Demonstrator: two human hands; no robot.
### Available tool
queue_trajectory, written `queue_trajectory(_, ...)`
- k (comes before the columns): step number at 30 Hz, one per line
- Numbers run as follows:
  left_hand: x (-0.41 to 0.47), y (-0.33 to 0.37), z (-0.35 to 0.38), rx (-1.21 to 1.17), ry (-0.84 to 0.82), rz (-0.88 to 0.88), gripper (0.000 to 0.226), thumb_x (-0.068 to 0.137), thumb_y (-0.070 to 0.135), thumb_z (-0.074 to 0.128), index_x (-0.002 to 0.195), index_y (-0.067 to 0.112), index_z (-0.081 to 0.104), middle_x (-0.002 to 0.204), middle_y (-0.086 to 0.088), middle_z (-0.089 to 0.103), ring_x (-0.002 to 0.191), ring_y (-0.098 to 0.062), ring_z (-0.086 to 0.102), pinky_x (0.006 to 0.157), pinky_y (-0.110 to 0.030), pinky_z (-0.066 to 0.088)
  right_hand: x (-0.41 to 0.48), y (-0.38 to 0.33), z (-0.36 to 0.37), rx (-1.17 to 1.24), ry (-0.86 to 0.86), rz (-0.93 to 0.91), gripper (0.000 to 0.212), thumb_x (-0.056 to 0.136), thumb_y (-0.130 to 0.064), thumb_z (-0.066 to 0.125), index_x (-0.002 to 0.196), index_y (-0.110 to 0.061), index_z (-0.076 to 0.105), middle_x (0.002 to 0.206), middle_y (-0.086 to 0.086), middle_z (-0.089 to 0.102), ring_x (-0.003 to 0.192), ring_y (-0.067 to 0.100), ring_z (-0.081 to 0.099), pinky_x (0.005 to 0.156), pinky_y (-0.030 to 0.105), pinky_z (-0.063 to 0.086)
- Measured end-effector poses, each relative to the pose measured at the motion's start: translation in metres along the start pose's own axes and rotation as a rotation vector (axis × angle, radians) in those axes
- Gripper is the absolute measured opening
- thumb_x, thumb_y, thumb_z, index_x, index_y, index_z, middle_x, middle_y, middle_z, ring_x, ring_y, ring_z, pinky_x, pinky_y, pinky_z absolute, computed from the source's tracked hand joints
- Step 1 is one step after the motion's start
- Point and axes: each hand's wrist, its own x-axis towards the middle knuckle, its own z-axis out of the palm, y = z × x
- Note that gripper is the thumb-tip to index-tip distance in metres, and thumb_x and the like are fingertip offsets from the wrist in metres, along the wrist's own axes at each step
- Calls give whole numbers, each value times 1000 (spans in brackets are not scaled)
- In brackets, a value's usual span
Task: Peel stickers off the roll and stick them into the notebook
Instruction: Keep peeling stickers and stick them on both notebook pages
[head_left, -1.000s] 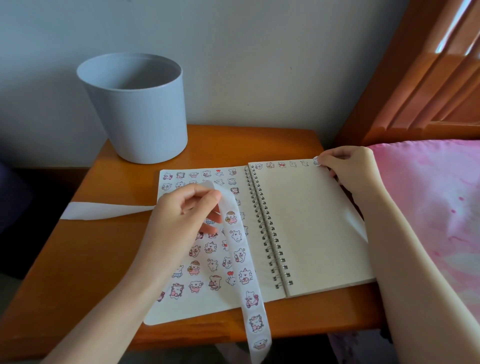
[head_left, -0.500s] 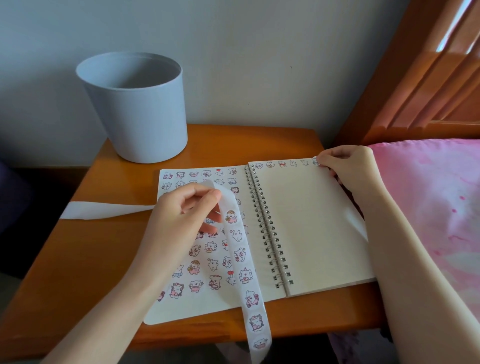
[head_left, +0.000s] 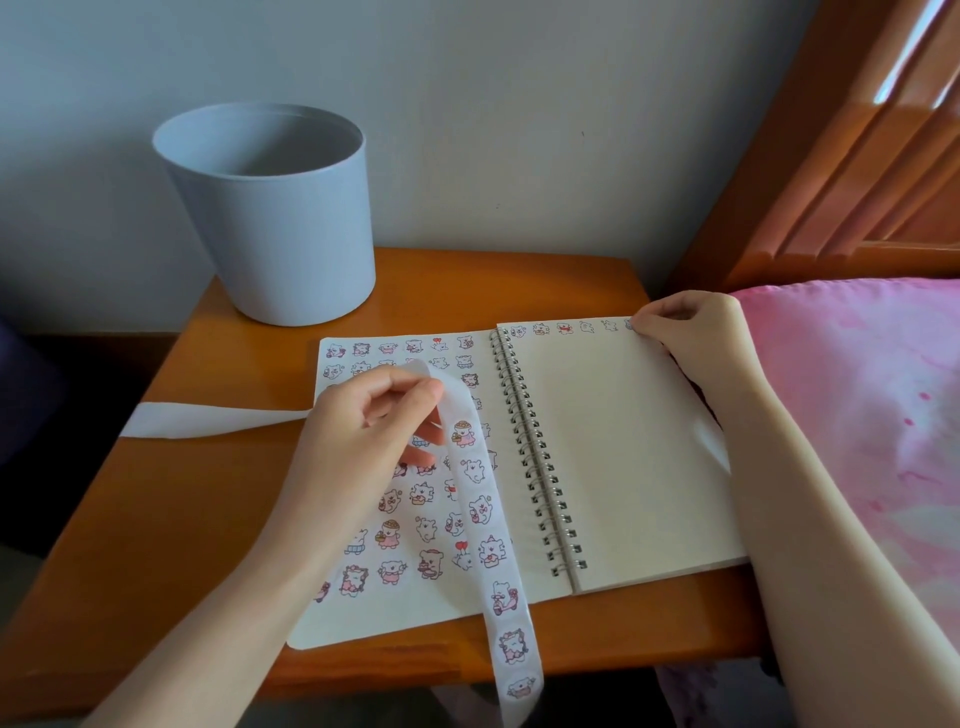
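Observation:
A spiral notebook (head_left: 623, 457) lies open on the wooden bedside table (head_left: 156, 545). Its left page is covered with small cartoon stickers; the right page has one row of stickers along its top edge. My left hand (head_left: 374, 431) pinches the white sticker strip (head_left: 483, 514) over the left page. The strip's printed end hangs down past the table's front edge, and its bare backing trails off to the left. My right hand (head_left: 680, 325) presses with curled fingers on a sticker at the right page's top right corner.
A grey-blue round bin (head_left: 270, 218) stands at the table's back left, against the wall. A pink bedcover (head_left: 857, 415) and a wooden headboard (head_left: 841, 156) border the table on the right.

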Motion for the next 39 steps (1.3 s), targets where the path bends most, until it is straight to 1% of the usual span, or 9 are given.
queue_trajectory(5,-1,0,0,-9,1,6,10,90,24,58,87,25,67,75,6,71,61,-9,67,52,-9,49,6,5,1,15,33,25,20,75,-17,75,94,-15,68,85,6,66,74,18,58,71,29,49)
queue_trajectory(11,-1,1,0,-9,0,11,10,91,24,57,87,25,67,75,7,71,61,-6,67,50,-8,47,5,9,4,-30,88,-7,9,79,-14,66,87,-16,70,81,0,67,66,7,55,63,21,44)
queue_trajectory(13,-2,1,0,-10,2,12,10,90,24,57,87,25,67,75,7,71,61,-6,67,50,-8,47,6,8,5,-19,105,-3,6,81,-18,66,86,-17,69,77,-3,64,64,5,53,62,22,43)
queue_trajectory(16,-1,2,1,-7,1,12,10,90,24,57,86,26,66,75,8,71,61,-7,67,49,-7,46,5,6,8,-35,106,-8,13,78,-28,73,84,-19,66,71,-9,59,63,4,52,57,17,40)
queue_trajectory(20,-2,2,1,4,2,15,10,91,25,57,84,28,65,75,9,70,62,-9,67,48,-6,45,5,5,9,-73,117,-9,16,78,-26,74,88,-16,67,70,-9,57,62,4,51,56,12,38)
queue_trajectory(26,-2,1,0,6,2,12,10,90,24,58,87,25,66,74,6,71,61,-9,67,50,-9,48,5,6,8,-80,131,-23,10,82,-17,67,90,-12,70,85,1,66,74,9,55,59,8,39)
queue_trajectory(30,-1,1,0,3,-1,13,9,90,24,58,88,25,67,75,6,71,62,-8,67,50,-9,48,3,10,1,-44,71,-43,13,82,-19,68,94,-13,70,87,1,66,79,13,59,73,23,49)
queue_trajectory(35,-1,0,0,-12,-1,4,10,90,25,58,87,26,67,75,5,71,62,-10,67,52,-10,50,4,12,-2,-69,30,-85,13,83,-18,69,95,-14,68,85,0,62,71,8,54,65,16,43)
queue_trajectory(39,-1,1,0,-8,-2,5,10,90,25,58,87,26,67,75,5,71,63,-10,67,52,-10,50,5,15,-1,-88,43,-55,14,85,-8,60,97,-12,68,86,4,63,76,16,57,72,27,50)
